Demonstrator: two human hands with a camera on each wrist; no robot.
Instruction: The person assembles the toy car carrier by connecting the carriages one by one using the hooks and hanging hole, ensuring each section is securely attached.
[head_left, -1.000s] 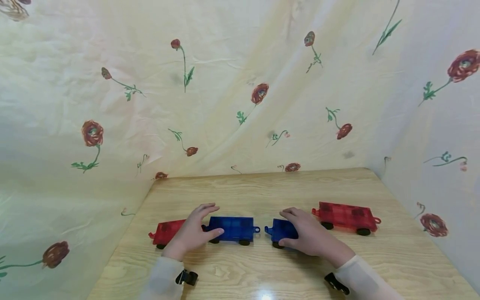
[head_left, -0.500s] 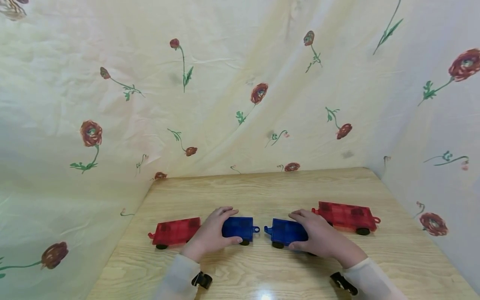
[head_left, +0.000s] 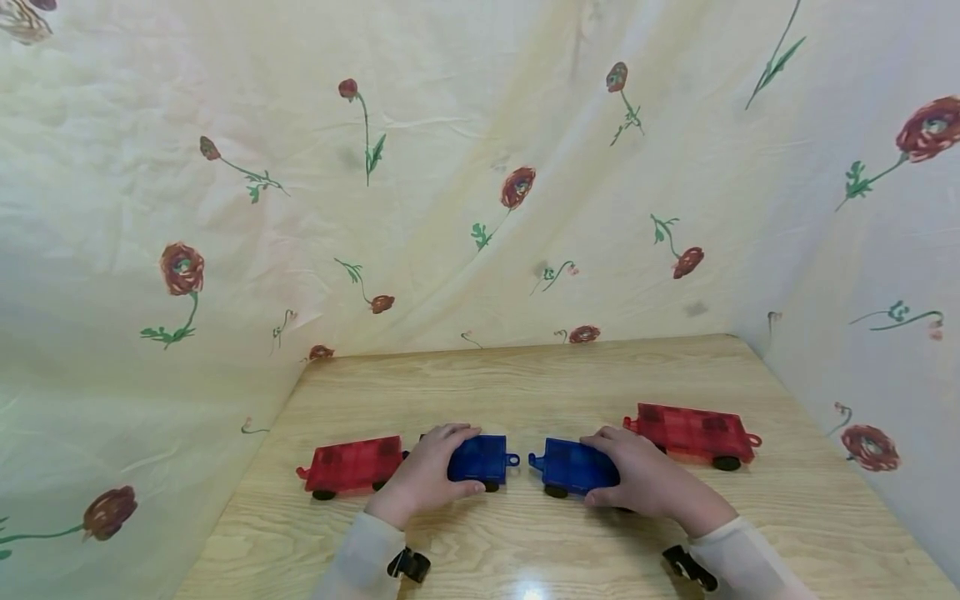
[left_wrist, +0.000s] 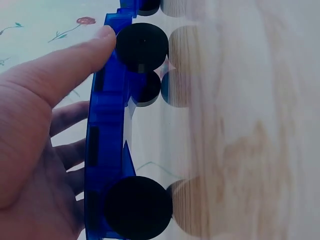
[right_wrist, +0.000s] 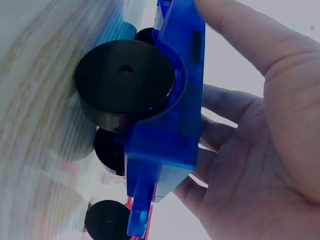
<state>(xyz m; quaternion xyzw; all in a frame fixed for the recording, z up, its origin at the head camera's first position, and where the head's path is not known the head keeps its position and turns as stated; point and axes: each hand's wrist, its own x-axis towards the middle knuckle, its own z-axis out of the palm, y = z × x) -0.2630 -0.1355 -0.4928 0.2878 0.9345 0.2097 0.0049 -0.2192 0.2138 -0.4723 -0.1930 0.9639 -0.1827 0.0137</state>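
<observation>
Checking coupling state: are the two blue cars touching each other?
Apart. The head view shows bare table between the left blue car and its coupler and the right blue car, each held by one hand.

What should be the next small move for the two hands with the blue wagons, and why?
Probably slide the two blue wagons together until their ends meet. The left hand grips the left blue wagon and the right hand grips the right blue wagon. Both stand on the table, in line, with only a small gap between their facing couplers.
</observation>
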